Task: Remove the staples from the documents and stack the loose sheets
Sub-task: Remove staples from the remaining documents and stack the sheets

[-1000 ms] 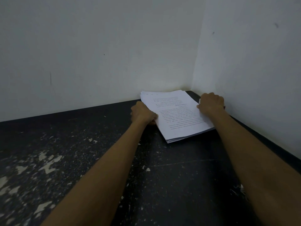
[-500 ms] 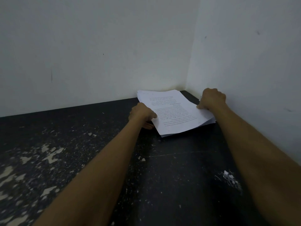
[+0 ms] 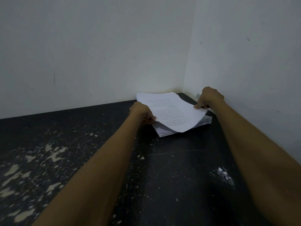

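A pile of white printed sheets (image 3: pixel 206 121) lies in the far right corner of the dark table. The top document (image 3: pixel 171 113) is lifted off the pile and sags in the middle. My left hand (image 3: pixel 142 112) pinches its left edge, and my right hand (image 3: pixel 209 98) pinches its right edge, raised a little above the pile. A small heap of pulled staples and paper bits (image 3: pixel 224 175) lies on the table near my right forearm. No staple remover shows.
The table top (image 3: pixel 171 168) is black with worn pale patches on its left side. White walls close in behind and to the right, meeting at the corner just past the pile.
Both hands went from resting at the pile's sides to pinching the top document and lifting it; its near edge now curls up off the pile. The staple heap has come into view.
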